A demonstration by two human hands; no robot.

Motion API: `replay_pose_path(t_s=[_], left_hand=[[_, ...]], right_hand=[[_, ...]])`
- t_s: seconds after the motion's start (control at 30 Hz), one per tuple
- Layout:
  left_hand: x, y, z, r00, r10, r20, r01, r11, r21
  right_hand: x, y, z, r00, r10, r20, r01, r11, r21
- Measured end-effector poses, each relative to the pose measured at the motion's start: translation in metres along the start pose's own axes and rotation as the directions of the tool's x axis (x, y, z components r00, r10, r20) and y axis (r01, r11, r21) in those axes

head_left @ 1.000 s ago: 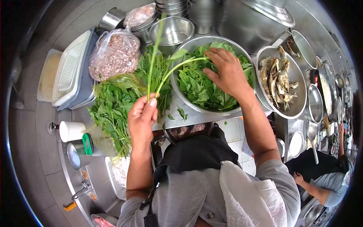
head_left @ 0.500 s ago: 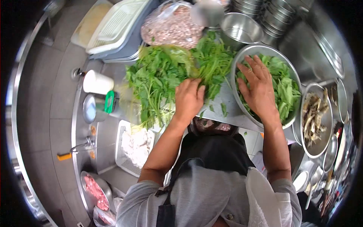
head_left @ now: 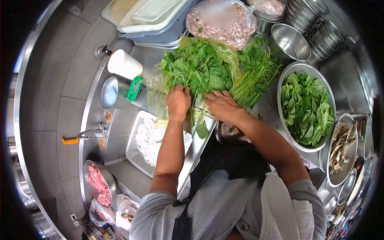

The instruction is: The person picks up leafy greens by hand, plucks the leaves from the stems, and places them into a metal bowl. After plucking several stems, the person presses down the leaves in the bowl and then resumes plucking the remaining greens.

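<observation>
The person wears a heather-grey shirt (head_left: 216, 200) with short sleeves (head_left: 306, 196) and a small, round button (head_left: 245, 227) below the neckline. A black apron (head_left: 228, 158) covers the lap; a black strap (head_left: 182, 228) lies on the left, a white towel (head_left: 278, 208) on the right.

No text, label, brand or sign can be read — the far edges are perhaps too blurred.
</observation>
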State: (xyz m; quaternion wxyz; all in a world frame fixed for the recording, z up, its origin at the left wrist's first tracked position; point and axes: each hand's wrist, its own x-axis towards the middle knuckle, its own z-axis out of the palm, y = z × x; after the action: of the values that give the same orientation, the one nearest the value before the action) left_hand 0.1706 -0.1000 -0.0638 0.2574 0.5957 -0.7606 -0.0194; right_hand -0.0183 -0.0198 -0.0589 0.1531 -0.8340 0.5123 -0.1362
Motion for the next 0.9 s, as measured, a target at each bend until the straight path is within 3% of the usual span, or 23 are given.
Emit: replay_pose_path(t_s=[0.03,0.07,0.13,0.2,0.27,0.33,0.37,0.4,0.47,0.57,0.67,0.77,0.8,0.9], left_hand=[[0.005,0.006,-0.010,0.999,-0.034,-0.034,0.030,0.995,-0.095],[0.009,0.012,-0.022,0.996,-0.067,-0.059,0.054,0.981,-0.189],[0.016,0.024,-0.049,0.988,-0.151,-0.034,0.127,0.917,-0.379],[0.023,0.028,-0.060,0.977,-0.212,0.022,0.174,0.733,-0.658],[0.030,0.046,-0.079,0.970,-0.223,0.096,0.193,0.463,-0.865],[0.029,0.064,-0.092,0.962,-0.202,0.184,0.230,0.230,-0.946],[0.026,0.073,-0.094,0.955,-0.181,0.234,0.255,0.104,-0.961],[0.023,0.082,-0.095,0.950,-0.170,0.261,0.266,0.006,-0.964],[0.014,0.096,-0.098,0.946,-0.090,0.310,0.309,-0.029,-0.951],[0.001,0.123,-0.097,0.927,0.039,0.374,0.376,-0.060,-0.925],[-0.008,0.150,-0.093,0.891,0.177,0.418,0.434,-0.066,-0.898],[-0.011,0.178,-0.089,0.836,0.282,0.471,0.512,-0.092,-0.854],[-0.014,0.189,-0.085,0.804,0.335,0.492,0.561,-0.151,-0.814],[-0.024,0.219,-0.074,0.707,0.455,0.542,0.663,-0.160,-0.731]], right_hand=[[0.003,0.000,-0.005,0.999,-0.010,-0.041,0.008,0.999,-0.045],[0.001,-0.001,-0.009,0.990,0.078,0.116,-0.081,0.996,0.020],[-0.001,0.002,-0.002,0.995,0.057,0.083,-0.058,0.998,0.016],[-0.001,0.004,0.000,0.998,0.042,0.052,-0.043,0.999,0.028],[0.000,0.000,-0.013,0.999,0.043,0.024,-0.044,0.997,0.056],[0.001,-0.007,-0.045,0.954,0.154,-0.259,-0.074,0.953,0.293],[-0.002,-0.013,-0.064,0.895,0.233,-0.379,-0.066,0.911,0.406],[-0.005,-0.018,-0.082,0.766,0.377,-0.520,-0.014,0.819,0.574],[-0.023,-0.022,-0.134,0.620,0.396,-0.677,-0.043,0.879,0.474],[-0.047,-0.010,-0.191,0.652,-0.077,-0.754,0.010,0.996,-0.093],[-0.076,-0.001,-0.208,0.780,-0.113,-0.616,-0.003,0.983,-0.184],[-0.118,0.011,-0.213,0.822,-0.025,-0.570,-0.037,0.995,-0.097],[-0.131,0.011,-0.212,0.795,0.026,-0.606,-0.068,0.997,-0.047],[-0.171,0.017,-0.212,0.753,0.131,-0.645,-0.171,0.985,0.001]])
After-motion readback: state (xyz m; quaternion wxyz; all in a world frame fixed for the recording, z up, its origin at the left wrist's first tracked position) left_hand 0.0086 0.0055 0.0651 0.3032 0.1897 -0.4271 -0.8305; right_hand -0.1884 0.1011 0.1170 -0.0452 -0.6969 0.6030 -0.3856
